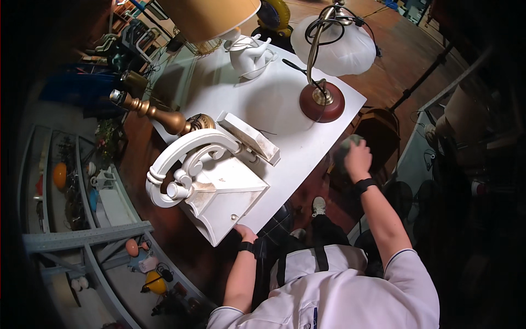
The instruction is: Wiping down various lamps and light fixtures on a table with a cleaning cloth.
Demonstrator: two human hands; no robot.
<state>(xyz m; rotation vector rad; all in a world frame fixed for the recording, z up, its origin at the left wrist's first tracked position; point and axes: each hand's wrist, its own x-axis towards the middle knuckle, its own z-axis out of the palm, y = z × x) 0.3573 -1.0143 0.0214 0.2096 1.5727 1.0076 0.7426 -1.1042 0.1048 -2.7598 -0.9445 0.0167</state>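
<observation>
A white piece with a curved scroll arm (164, 159) and a boxy panelled base (241, 189) lies on its side at the near left corner of a white table (290, 148). Brownish stains mark its edges. My left hand (246, 233) grips the near edge of that base, its fingertips partly hidden. Out past the table's right edge, my right hand (359, 160) is closed round a crumpled grey-green cloth (346, 147). Both wrists wear black bands.
On the table are a lamp with a dark red base (323, 102) and white glass shade (334, 46), a white figure lamp (249, 57) with a tan shade (211, 16), and a gold turned lamp stem (167, 119). Grey shelving (90, 233) with several lamps stands left.
</observation>
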